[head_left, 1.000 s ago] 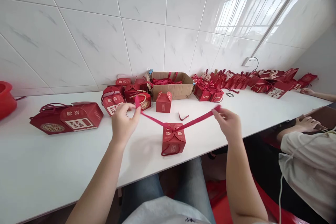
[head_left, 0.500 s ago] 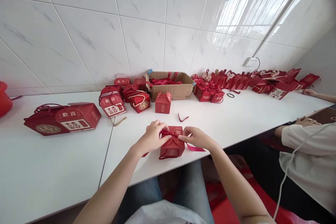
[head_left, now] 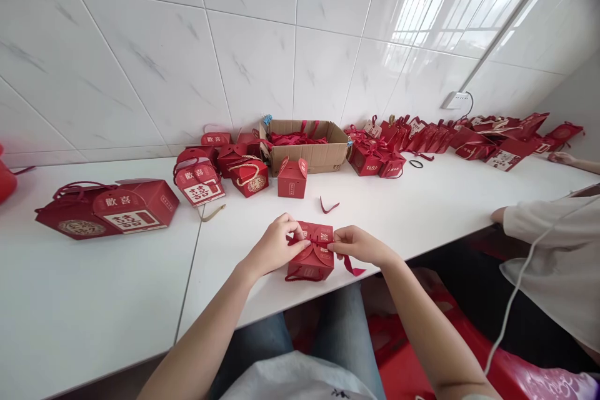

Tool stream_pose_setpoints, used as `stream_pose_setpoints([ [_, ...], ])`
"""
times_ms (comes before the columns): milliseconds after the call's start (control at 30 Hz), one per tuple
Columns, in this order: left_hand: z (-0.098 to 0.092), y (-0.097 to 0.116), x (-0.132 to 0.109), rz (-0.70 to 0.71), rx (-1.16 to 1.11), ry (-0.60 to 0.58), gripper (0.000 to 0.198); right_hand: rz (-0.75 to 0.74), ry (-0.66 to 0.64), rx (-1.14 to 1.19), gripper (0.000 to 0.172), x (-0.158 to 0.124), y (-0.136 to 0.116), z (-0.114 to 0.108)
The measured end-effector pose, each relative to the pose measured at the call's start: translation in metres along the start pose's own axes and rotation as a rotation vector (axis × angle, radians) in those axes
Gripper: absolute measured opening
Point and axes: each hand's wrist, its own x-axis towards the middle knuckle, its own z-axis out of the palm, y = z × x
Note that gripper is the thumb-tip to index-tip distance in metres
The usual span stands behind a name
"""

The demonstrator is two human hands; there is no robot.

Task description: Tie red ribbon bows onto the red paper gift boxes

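Note:
A small red gift box [head_left: 311, 270] with pale characters stands close to the table's front edge, its top flaps folded together. Red ribbon [head_left: 352, 267] runs across the top, and a loose tail hangs to the right. My left hand [head_left: 277, 244] pinches the ribbon at the left of the box top, thumb near the middle. On the right side, my right hand [head_left: 359, 245] has thumb and fingers closed on the other part of the ribbon. A red cord handle [head_left: 300, 277] droops along the box's near side. Parts of the ribbon are hidden under my fingers.
A cardboard box [head_left: 309, 159] of red ribbons stands against the wall. Left of it are several red gift boxes [head_left: 201, 184] and a longer pair [head_left: 135, 209]. More packages [head_left: 501, 144] line the right. A ribbon scrap [head_left: 328, 206] lies ahead; another person's arm [head_left: 574, 161] rests at far right.
My right hand has moved slightly right, drawing the ribbon out from the middle. The ribbon's right tail now hangs differently. The co-worker's nearer hand has dropped from sight, and the view has shifted slightly.

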Motion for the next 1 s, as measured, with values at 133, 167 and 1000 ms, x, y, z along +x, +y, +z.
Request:
stream_pose_setpoints([
  [133, 0.001, 0.001, -0.002, -0.014, 0.02, -0.01, 0.017, 0.085, 0.054, 0.01, 0.044, -0.003, -0.006, -0.003],
  [167, 0.002, 0.001, -0.002, -0.017, 0.023, -0.009, 0.017, 0.109, 0.075, -0.033, 0.044, -0.005, -0.009, -0.003],
  [1000, 0.011, 0.0, -0.004, -0.007, -0.083, 0.054, 0.018, -0.046, 0.285, -0.173, 0.037, 0.009, 0.018, -0.004],
])
